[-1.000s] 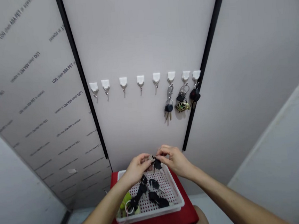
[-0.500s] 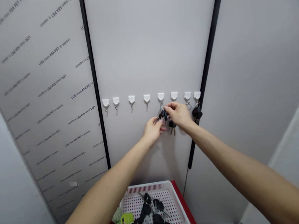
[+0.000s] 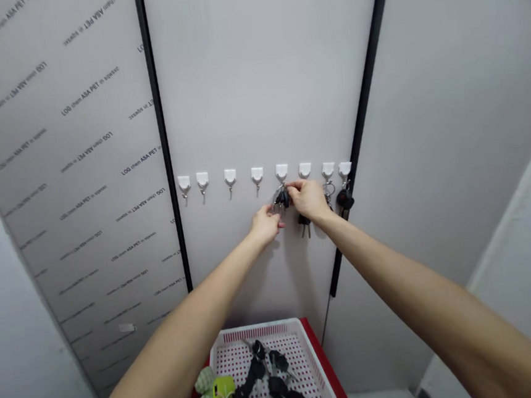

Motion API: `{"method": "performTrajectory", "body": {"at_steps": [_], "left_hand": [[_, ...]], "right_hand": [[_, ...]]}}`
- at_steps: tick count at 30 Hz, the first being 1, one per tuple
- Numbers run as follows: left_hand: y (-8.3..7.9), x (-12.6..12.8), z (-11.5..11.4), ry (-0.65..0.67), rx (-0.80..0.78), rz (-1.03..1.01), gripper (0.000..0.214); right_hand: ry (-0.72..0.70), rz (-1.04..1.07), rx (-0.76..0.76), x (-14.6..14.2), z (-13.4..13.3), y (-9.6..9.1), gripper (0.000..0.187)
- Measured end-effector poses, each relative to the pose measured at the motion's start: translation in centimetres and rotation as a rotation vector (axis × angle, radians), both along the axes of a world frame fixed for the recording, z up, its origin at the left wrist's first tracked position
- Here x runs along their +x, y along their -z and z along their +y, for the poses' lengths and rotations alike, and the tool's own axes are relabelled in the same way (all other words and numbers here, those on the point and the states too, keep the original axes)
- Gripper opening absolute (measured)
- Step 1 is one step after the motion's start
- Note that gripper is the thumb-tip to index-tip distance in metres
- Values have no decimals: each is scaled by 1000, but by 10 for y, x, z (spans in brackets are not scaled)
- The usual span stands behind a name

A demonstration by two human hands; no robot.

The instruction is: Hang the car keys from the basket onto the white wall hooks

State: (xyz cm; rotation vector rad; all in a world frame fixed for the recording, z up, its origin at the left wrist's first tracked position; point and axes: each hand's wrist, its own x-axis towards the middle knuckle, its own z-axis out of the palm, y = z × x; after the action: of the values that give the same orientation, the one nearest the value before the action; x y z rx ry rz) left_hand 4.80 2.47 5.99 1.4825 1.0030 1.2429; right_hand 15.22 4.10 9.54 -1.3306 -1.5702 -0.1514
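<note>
The left hand (image 3: 264, 225) and right hand (image 3: 309, 199) are working just below a row of white adhesive wall hooks (image 3: 257, 175), both arms reaching forward and up across a pale wall panel (image 3: 256, 88). Against the view half a second earlier, the hands are sitting closer together and the black-fobbed key bunch (image 3: 281, 199) is hanging higher, directly under the fifth hook (image 3: 282, 171) from the left. The right fingers (image 3: 293, 186) are pressing together on the top of the bunch, with the wrist angling inward. The left fingers (image 3: 275, 214) are curling just below the bunch; whether they are touching it, I cannot tell. A black key (image 3: 303, 223) is hanging beside the right hand, and further keys are hanging from the two rightmost hooks. Below, a white plastic basket (image 3: 267, 329) is resting on the red desk (image 3: 316, 343), holding more black keys (image 3: 275, 371) and a green plush toy (image 3: 223, 391)
</note>
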Motion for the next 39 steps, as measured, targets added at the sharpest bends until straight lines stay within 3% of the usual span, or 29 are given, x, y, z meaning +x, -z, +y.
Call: {"method": "performTrajectory", "body": {"at_steps": [3,6,10,13,16,22,29,33,39], "left_hand": [[30,-12,-11,20,-8,38,38],[88,-29,-27,72,-62,160,33],[175,-49,-57,188,-89,437,26],[212,-58,-77,257,29,710,24],[221,-60,-87,267,167,973,27],[218,-58,-87,267,207,1240,25],[222,-60,-88,285,152,1285,26],[222,-61,-90,263,148,1261,26],[223,-60,-90,150,149,1214,19]], "right_hand": [[4,-1,102,5,-17,17,26],[-44,-66,68,10,-38,65,26],[-266,-277,-448,7,-68,164,23],[-418,-491,-714,-3,-90,225,22],[-436,-625,-773,-14,-99,254,28],[-412,-642,-790,-22,-94,265,19],[-362,-557,-722,-22,-98,266,19],[-420,-491,-663,-22,-102,263,17],[-563,-482,-840,-17,-103,268,16]]}}
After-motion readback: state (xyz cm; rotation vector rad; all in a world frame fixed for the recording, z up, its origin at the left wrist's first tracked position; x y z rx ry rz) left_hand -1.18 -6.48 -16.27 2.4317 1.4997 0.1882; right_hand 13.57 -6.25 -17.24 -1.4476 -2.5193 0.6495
